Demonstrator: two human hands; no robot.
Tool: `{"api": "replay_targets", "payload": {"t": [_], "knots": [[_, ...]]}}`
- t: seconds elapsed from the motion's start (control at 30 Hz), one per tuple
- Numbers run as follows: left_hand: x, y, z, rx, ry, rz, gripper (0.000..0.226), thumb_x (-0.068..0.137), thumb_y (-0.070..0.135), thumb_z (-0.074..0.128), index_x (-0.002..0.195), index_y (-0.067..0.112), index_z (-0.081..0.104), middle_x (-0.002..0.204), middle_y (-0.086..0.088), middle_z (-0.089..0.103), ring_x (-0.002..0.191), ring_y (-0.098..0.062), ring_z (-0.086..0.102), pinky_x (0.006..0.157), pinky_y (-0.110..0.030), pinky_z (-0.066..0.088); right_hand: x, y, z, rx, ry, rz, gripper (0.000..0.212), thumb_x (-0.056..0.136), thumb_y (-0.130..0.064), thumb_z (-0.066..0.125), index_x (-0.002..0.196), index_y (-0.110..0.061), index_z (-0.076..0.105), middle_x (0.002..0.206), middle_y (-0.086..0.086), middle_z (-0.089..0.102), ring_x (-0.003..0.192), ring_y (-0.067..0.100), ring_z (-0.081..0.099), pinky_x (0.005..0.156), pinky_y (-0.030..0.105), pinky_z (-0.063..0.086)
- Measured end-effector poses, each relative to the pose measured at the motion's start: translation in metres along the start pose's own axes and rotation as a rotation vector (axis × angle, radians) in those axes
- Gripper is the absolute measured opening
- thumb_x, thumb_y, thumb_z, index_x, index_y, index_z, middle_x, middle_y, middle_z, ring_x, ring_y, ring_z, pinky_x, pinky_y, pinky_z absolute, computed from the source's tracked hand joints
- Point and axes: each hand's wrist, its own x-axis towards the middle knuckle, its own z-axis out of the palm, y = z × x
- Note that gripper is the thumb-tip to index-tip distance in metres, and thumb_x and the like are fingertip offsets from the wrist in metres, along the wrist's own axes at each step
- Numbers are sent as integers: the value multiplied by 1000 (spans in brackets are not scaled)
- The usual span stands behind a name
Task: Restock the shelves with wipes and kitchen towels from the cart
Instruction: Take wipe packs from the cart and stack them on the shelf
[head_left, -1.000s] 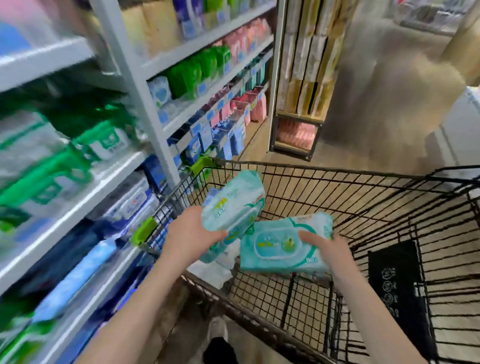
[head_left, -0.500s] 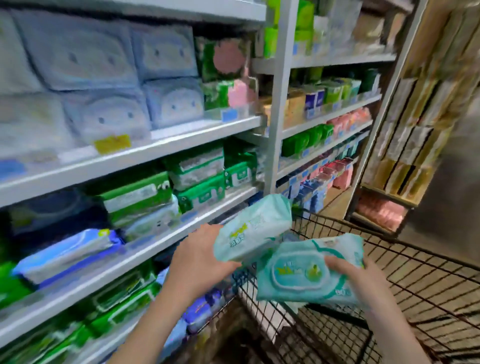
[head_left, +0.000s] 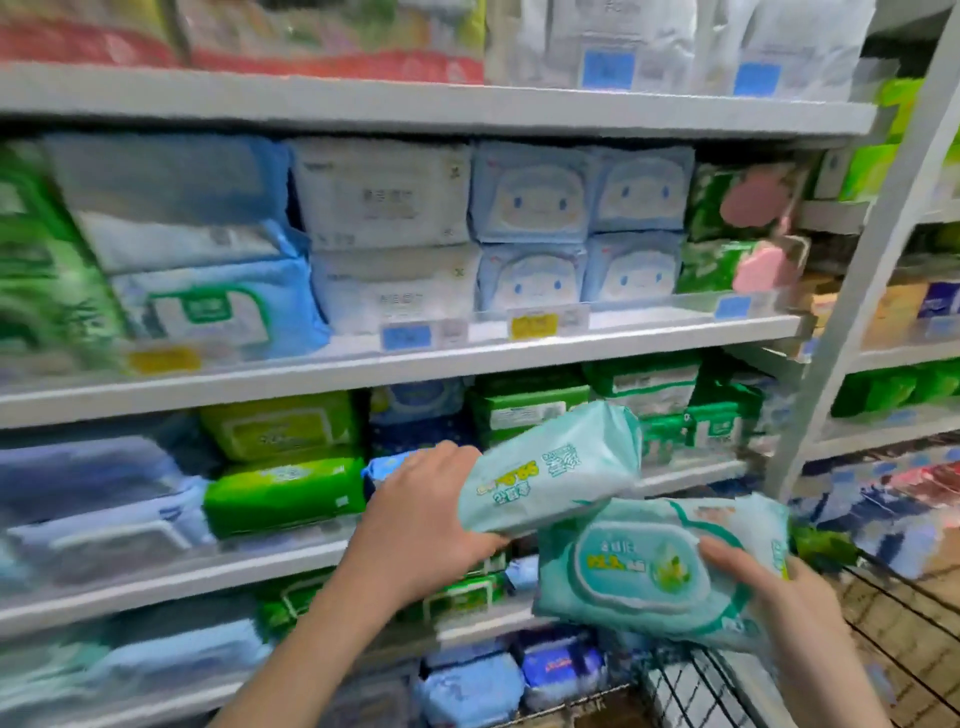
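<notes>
Wipes: two teal packs. Upper pack (head_left: 550, 467) clasped by left hand (head_left: 415, 525) fingers; lower pack (head_left: 639, 566) clasped by right hand (head_left: 779, 587) fingers; both before shelves (head_left: 415, 364).

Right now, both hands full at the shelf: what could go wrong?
The left hand grips the tilted pale-teal wipes pack by one end; it could slip. The right hand holds the flat teal lidded wipes pack, leaving no hand free. The grey shelf looks crowded with green wipes packs; pushing in may dislodge them.

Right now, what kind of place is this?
Most likely a supermarket aisle: long shelves stacked with wipe packs, price tags on the shelf edges, and a wire cart at lower right.
</notes>
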Motion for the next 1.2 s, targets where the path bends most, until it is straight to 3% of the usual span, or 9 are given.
{"api": "replay_targets", "payload": {"t": [0.13, 0.27, 0.37, 0.53, 0.63, 0.8, 0.93, 1.07, 1.2], "knots": [[-23, -3, -26, 87, 77, -157, 61, 56, 65, 53, 99, 21, 57, 90, 6, 55, 86, -21, 54, 70, -30, 40, 9, -25, 32, -5, -156, -44, 43, 63, -21, 83, 99, -4, 67, 94, 17, 71, 84, 31, 67, 75, 42, 54], [-54, -1, -47, 175, 187, -296, 57, 55, 55, 68, 101, 21, 61, 91, 6, 60, 86, -21, 58, 70, -31, 47, 14, -32, 58, -74, -325, -98, 76, 49, -34, 87, 114, -3, 63, 101, 15, 70, 90, 31, 66, 72, 40, 53], [-78, 0, -62, 229, 243, -368, 61, 57, 58, 61, 104, 19, 62, 95, 4, 63, 88, -24, 60, 70, -32, 52, 11, -32, 80, -62, -449, -94, 84, 39, -34, 86, 115, -6, 63, 96, 14, 73, 85, 33, 70, 73, 43, 56], [-118, -8, -90, 269, 328, -458, 61, 59, 63, 57, 104, 22, 60, 92, 4, 61, 86, -16, 53, 65, -31, 50, -19, -36, 116, 2, -581, -95, 30, 75, -11, 74, 102, -1, 64, 73, 14, 71, 55, 25, 66, 40, 22, 47], [-141, -25, -111, 300, 345, -488, 62, 59, 61, 64, 107, 21, 61, 95, 6, 59, 87, -16, 54, 66, -26, 42, -42, -37, 140, 26, -630, -91, 22, 82, -8, 69, 100, 2, 61, 74, 14, 65, 52, 21, 58, 31, 15, 38], [-181, -71, -160, 342, 403, -486, 60, 60, 57, 74, 106, 23, 58, 90, 13, 50, 79, -9, 47, 61, -10, 30, -90, -30, 202, 41, -688, -138, 24, 80, -8, 70, 101, 1, 64, 76, 16, 70, 46, 18, 65, 35, 22, 45], [-216, -118, -215, 290, 482, -565, 69, 57, 43, 88, 116, 21, 60, 100, 4, 60, 88, -19, 56, 71, -31, 46, -141, -27, 269, 71, -742, -238, 44, 65, -16, 81, 103, -1, 65, 77, 12, 73, 55, 18, 68, 40, 23, 49], [-252, -172, -272, 361, 538, -546, 78, 55, 66, 64, 114, 15, 61, 98, -1, 62, 83, -22, 58, 69, -33, 49, -191, -31, 335, 101, -756, -338, 52, 54, -29, 77, 101, -8, 66, 80, 7, 74, 65, 20, 71, 49, 24, 51], [-277, -213, -316, 415, 604, -541, 79, 58, 66, 55, 110, 7, 62, 91, -5, 62, 73, -20, 53, 61, -31, 44, -223, -40, 390, 131, -765, -407, 32, 68, -16, 82, 94, -11, 64, 74, 1, 74, 63, 17, 70, 51, 27, 54]]}}
